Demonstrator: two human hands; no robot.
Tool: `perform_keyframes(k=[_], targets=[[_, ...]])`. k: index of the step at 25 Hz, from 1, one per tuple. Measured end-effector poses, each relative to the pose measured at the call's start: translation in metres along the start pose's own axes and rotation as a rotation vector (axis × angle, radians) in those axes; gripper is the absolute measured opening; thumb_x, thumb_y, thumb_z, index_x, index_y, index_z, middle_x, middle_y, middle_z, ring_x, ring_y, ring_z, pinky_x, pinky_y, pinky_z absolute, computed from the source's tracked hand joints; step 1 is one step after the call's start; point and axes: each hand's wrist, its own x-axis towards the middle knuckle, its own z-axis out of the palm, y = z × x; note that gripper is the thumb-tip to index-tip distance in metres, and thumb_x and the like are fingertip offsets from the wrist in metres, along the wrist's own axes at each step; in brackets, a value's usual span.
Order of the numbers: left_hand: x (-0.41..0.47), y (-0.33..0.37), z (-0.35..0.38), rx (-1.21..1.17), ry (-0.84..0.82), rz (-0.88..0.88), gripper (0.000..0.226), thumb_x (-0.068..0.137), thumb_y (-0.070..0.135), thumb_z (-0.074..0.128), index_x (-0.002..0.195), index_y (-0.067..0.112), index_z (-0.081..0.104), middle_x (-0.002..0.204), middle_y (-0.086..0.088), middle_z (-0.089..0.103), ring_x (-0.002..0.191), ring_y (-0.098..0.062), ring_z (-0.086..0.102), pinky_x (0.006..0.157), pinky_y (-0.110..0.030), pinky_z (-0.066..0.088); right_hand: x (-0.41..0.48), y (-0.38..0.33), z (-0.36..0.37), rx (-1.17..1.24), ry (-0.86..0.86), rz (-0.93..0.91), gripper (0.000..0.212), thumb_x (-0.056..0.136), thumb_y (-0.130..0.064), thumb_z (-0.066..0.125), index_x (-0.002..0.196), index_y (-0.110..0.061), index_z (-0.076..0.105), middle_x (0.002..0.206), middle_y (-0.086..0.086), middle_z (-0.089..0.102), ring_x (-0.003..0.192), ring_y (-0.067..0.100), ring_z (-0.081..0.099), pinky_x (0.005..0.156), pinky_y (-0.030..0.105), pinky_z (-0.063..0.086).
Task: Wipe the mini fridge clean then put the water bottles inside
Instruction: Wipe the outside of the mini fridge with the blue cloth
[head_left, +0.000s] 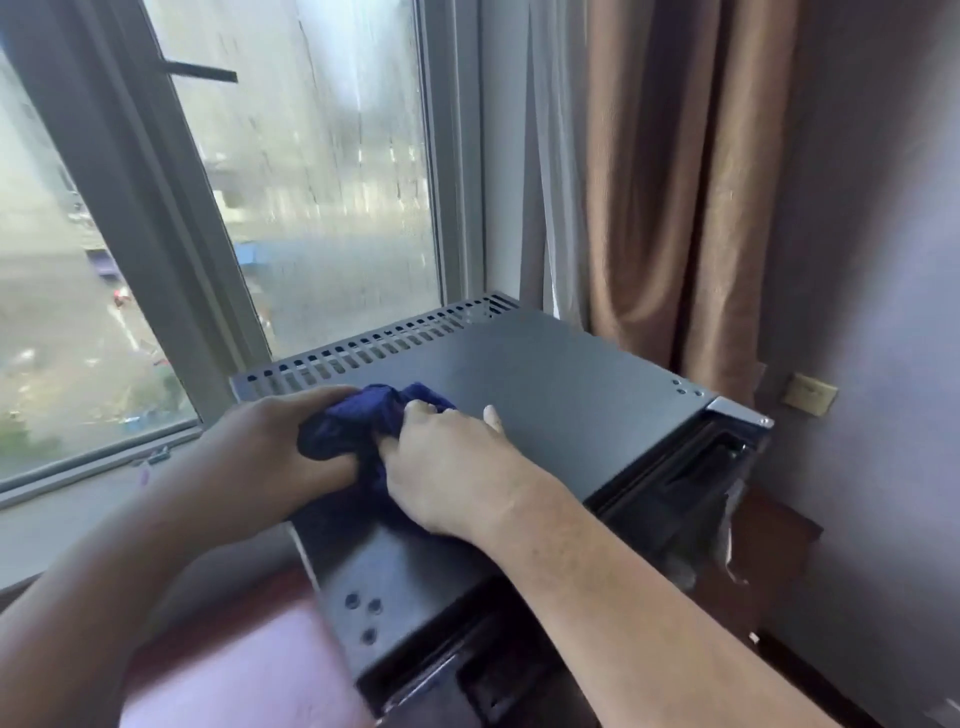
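A dark grey mini fridge (561, 384) stands by the window, its flat top facing me and a row of vent slots along its back edge. On the near left part of that top lies a bunched dark blue cloth (363, 421). My left hand (270, 447) grips the cloth from the left. My right hand (447, 462) holds its right side, with fingers curled into the fabric and one finger stretched out on the fridge top. The fridge door side faces right and down, seen only in part. No water bottles are in view.
A large window (260, 208) with a grey frame fills the left and back. Brown curtains (685, 182) hang behind the fridge at the right, beside a purple-grey wall with a small wall plate (810, 393). A reddish-brown surface (218, 670) lies under the fridge.
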Motion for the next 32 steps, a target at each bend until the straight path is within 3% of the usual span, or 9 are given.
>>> perform_keyframes(k=[3,6,9,14,17,20,23,27,32], targets=[[-0.039,-0.029,-0.010,-0.096,0.047,0.042,0.053,0.075,0.034,0.075,0.124,0.051,0.064,0.085,0.036,0.070,0.073,0.012,0.067,0.067,-0.019,0.053,-0.032,-0.048,0.019,0.008,0.107,0.069,0.050,0.103,-0.037,0.027,0.141,-0.010,0.045,0.138,0.014,0.052,0.133,0.035,0.048,0.122,0.064,0.004],[-0.084,-0.059,-0.010,-0.291,0.087,0.076,0.054,0.073,0.027,0.076,0.124,0.044,0.066,0.098,0.026,0.075,0.090,0.009,0.070,0.078,-0.014,0.052,-0.072,-0.094,0.037,0.105,0.255,0.103,0.051,0.104,-0.040,0.037,0.147,-0.012,0.035,0.145,0.010,0.054,0.142,0.026,0.045,0.125,0.057,-0.002],[-0.129,-0.086,0.011,-0.552,0.058,0.000,0.065,0.076,0.006,0.078,0.131,0.038,0.065,0.106,0.021,0.077,0.099,0.007,0.071,0.083,-0.010,0.053,-0.111,-0.131,0.069,0.058,0.370,0.024,0.071,0.102,-0.041,0.043,0.162,-0.018,0.012,0.169,0.005,0.021,0.158,0.015,0.013,0.124,0.048,-0.015],[-0.166,-0.114,0.066,-0.743,-0.054,-0.104,0.054,0.079,0.004,0.078,0.124,0.032,0.067,0.106,0.014,0.079,0.101,-0.002,0.074,0.094,-0.032,0.058,-0.148,-0.151,0.146,0.108,0.329,0.007,0.075,0.098,-0.043,0.047,0.162,-0.032,0.010,0.172,0.003,-0.005,0.158,0.014,-0.014,0.124,0.035,-0.016],[-0.184,-0.109,0.091,-0.807,-0.049,-0.111,0.052,0.080,0.008,0.076,0.124,0.032,0.064,0.104,0.015,0.079,0.098,0.000,0.073,0.090,-0.025,0.055,-0.182,-0.141,0.181,0.439,0.537,0.050,0.057,0.089,-0.033,0.060,0.145,-0.035,0.052,0.164,-0.002,0.033,0.154,0.013,0.025,0.125,0.029,0.020],[-0.190,-0.097,0.097,-0.827,0.025,-0.053,0.056,0.079,0.012,0.077,0.127,0.036,0.061,0.113,0.015,0.077,0.106,-0.002,0.072,0.095,-0.028,0.055,-0.211,-0.127,0.195,0.734,0.753,0.205,0.026,0.084,-0.019,0.069,0.103,-0.037,0.070,0.113,-0.004,0.062,0.101,0.012,0.063,0.091,0.025,0.051],[-0.187,-0.081,0.088,-0.776,0.066,0.007,0.061,0.076,0.017,0.078,0.128,0.043,0.059,0.117,0.013,0.074,0.099,-0.003,0.071,0.089,-0.027,0.055,-0.215,-0.116,0.191,1.068,0.664,0.365,0.017,0.092,-0.014,0.071,0.098,-0.029,0.068,0.097,0.001,0.072,0.080,0.008,0.068,0.079,0.026,0.056],[-0.178,-0.062,0.075,-0.666,0.117,0.104,0.066,0.075,0.017,0.081,0.136,0.034,0.060,0.125,0.017,0.067,0.114,0.005,0.063,0.100,-0.017,0.048,-0.207,-0.115,0.176,1.299,0.654,0.363,0.009,0.098,-0.020,0.064,0.105,-0.024,0.067,0.100,-0.002,0.076,0.091,0.016,0.074,0.084,0.049,0.060],[-0.168,-0.058,0.070,-0.607,0.113,0.161,0.066,0.078,0.022,0.084,0.139,0.031,0.060,0.120,0.017,0.064,0.113,0.006,0.062,0.095,-0.009,0.043,-0.202,-0.132,0.165,1.388,0.850,0.255,0.018,0.096,-0.012,0.062,0.114,-0.015,0.063,0.108,-0.003,0.076,0.104,0.015,0.074,0.085,0.027,0.059]])
